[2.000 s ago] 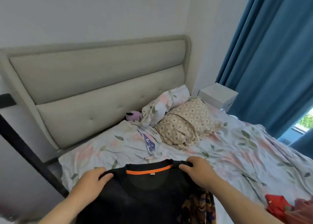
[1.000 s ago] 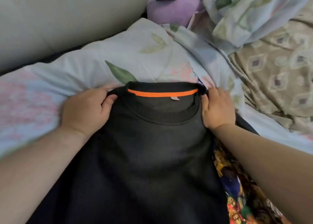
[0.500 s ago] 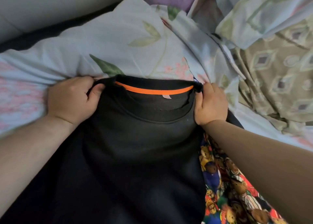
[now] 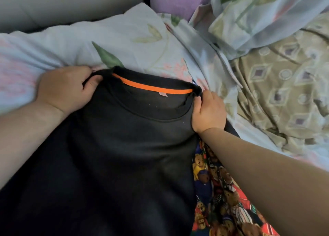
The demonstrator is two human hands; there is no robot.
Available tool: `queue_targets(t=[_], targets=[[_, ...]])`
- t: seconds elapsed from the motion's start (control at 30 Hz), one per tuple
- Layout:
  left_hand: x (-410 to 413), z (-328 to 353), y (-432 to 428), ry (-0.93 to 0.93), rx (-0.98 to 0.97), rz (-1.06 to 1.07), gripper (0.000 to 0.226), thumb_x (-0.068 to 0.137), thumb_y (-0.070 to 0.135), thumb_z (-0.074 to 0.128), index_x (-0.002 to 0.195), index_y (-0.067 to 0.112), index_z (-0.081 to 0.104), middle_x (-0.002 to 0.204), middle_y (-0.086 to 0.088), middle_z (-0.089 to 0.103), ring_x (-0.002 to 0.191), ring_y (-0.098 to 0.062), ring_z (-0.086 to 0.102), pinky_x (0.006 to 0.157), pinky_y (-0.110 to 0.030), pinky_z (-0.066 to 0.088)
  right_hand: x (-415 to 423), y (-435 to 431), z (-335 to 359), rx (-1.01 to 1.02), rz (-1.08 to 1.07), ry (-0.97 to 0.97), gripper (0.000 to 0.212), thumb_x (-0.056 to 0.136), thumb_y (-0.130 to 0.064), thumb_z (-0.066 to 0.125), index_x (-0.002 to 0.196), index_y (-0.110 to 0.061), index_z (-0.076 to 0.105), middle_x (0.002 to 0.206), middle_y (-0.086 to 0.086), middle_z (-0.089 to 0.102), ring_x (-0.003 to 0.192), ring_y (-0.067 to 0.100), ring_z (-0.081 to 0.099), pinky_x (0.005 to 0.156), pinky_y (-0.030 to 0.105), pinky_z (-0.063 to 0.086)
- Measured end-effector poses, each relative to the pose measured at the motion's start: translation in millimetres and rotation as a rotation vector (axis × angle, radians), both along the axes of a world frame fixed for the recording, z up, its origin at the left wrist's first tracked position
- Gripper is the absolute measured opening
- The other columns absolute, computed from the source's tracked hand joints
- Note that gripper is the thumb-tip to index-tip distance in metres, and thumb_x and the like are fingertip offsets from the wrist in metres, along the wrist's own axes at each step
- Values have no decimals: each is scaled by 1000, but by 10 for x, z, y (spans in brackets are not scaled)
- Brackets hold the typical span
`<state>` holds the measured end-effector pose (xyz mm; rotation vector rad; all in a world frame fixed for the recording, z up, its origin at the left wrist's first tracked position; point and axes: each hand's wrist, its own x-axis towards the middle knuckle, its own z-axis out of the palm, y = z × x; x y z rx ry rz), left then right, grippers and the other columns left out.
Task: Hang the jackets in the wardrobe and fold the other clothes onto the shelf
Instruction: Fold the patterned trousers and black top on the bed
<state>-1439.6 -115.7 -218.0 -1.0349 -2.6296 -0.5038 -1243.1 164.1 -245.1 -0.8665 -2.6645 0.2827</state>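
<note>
Headboard (image 4: 62, 4) padding closes the top left of the head view; a purple plush toy (image 4: 178, 0) sits against it, cut off by the top edge; open floral sheet (image 4: 124, 39) lies between the headboard and the collar of the black sweatshirt (image 4: 124, 155), while on the right a floral pillow (image 4: 258, 13) and a crumpled beige diamond-patterned cover (image 4: 284, 93) hem the space in. The sweatshirt lies spread over the bed and runs out of the bottom and left edges, so its sleeves and hem are unseen; a teddy-bear print garment (image 4: 219, 191) lies partly under its right side, much of it hidden by the forearm. The left hand (image 4: 65, 87) pinches the shoulder on its side, thumb (image 4: 92, 82) on top of the cloth, fingers curled beneath and out of sight; the right hand (image 4: 208, 109) grips the other shoulder beside the end of the orange neck tape (image 4: 153, 87), thumb along the collar, remaining fingers folded round the fabric; the collar stretches between the two hands.
</note>
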Motion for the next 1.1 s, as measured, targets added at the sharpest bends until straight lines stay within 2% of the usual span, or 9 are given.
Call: queue_targets(t=[0.1, 0.23, 0.37, 0.47, 0.57, 0.7, 0.87, 1.03, 1.1], targets=[[186, 77, -102, 26, 10, 49, 56, 93, 52, 34, 112, 10, 68, 92, -28, 67, 85, -50, 63, 67, -48, 48, 55, -4, 25, 2, -12, 8, 51, 94, -43, 23, 95, -4, 56, 99, 21, 60, 91, 39, 53, 79, 43, 34], [490, 222, -281, -47, 15, 78, 44, 100, 45, 40, 94, 7, 61, 85, -19, 59, 86, -43, 57, 69, -46, 43, 148, -47, 70, -65, -17, -8, 38, 105, -31, 34, 103, 1, 55, 110, 25, 58, 107, 40, 51, 90, 43, 31], [882, 544, -671, -89, 64, 64, 49, 95, 39, 39, 129, 8, 57, 121, -23, 61, 114, -44, 52, 98, -51, 41, 543, -201, 380, -250, 91, -51, 45, 101, -27, 47, 135, 1, 43, 136, 22, 47, 130, 36, 40, 108, 42, 30], [1375, 757, -1049, -134, 198, 89, 49, 95, 39, 35, 127, 11, 59, 129, -13, 61, 123, -32, 49, 107, -42, 36, 1115, -455, 695, -269, 256, -77, 63, 96, -24, 53, 151, -5, 28, 153, 15, 34, 143, 30, 28, 119, 41, 25], [2147, 735, -1456, -203, 262, 185, 43, 95, 37, 43, 127, 13, 61, 132, -9, 60, 124, -23, 46, 104, -31, 30, 1750, -896, 849, -258, 424, -119, 51, 95, -18, 58, 143, -8, 45, 145, 11, 46, 138, 25, 38, 113, 25, 23], [3298, 425, -2005, -231, 212, 336, 36, 95, 30, 61, 125, 11, 63, 133, -12, 59, 126, -29, 49, 109, -41, 34, 2763, -1442, 889, -261, 585, -104, 32, 91, -18, 64, 124, -15, 65, 128, -1, 58, 122, 15, 49, 107, 18, 30], [4480, -60, -2540, -495, 79, 669, 57, 83, 22, 76, 132, 1, 54, 132, -23, 55, 123, -43, 49, 101, -57, 42, 4157, -1459, 691, -428, 354, -138, 23, 90, -27, 68, 113, -25, 68, 100, -20, 54, 101, 5, 56, 83, 5, 37], [4866, 146, -2700, -726, 320, 859, 26, 88, 19, 72, 108, 5, 64, 103, -19, 69, 79, -28, 61, 65, -40, 44, 4928, -1393, 583, -478, -5, -213, 47, 85, -44, 68, 122, -18, 54, 112, 1, 54, 109, 24, 55, 88, 34, 47], [5004, 192, -2736, -935, 512, 890, 16, 93, 22, 66, 102, 8, 66, 102, -16, 70, 78, -25, 63, 69, -40, 48, 5021, -1377, 607, -503, -76, -359, 45, 85, -51, 64, 110, -16, 52, 108, 3, 58, 100, 25, 57, 78, 33, 47]])
